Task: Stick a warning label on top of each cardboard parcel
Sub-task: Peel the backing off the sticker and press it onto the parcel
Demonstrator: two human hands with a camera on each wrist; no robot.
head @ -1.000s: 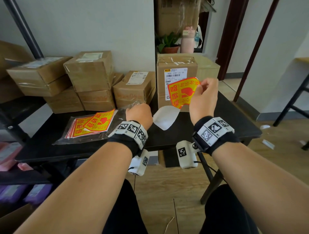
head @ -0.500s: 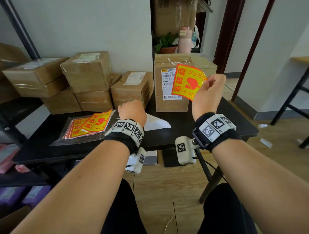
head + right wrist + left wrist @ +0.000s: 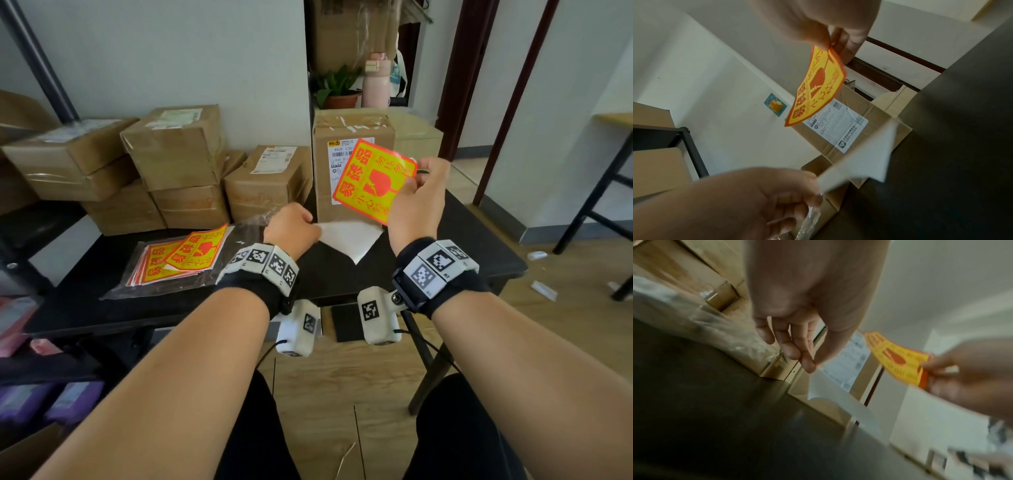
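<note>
My right hand [image 3: 419, 192] pinches a corner of a yellow and red warning label [image 3: 375, 180], peeled free and held up in front of the tall cardboard parcel [image 3: 352, 137]. The same label [image 3: 818, 87] hangs from my thumb and finger in the right wrist view. My left hand [image 3: 291, 229] pinches the white backing sheet [image 3: 349, 238] low over the black table [image 3: 462, 253]; the left wrist view shows the pinch on that backing sheet [image 3: 830, 386]. Several other parcels [image 3: 171, 144] are stacked at the back left.
A clear plastic bag with more warning labels [image 3: 181, 255] lies on the table's left part. A potted plant [image 3: 337, 90] and a pink bottle [image 3: 375, 82] stand behind the tall parcel. A dark shelf frame [image 3: 20, 240] is at far left, a chair leg [image 3: 596, 205] at right.
My right hand has lifted the label away from the backing and turned it flat toward me. My left hand moved right with the backing sheet, low over the table.
</note>
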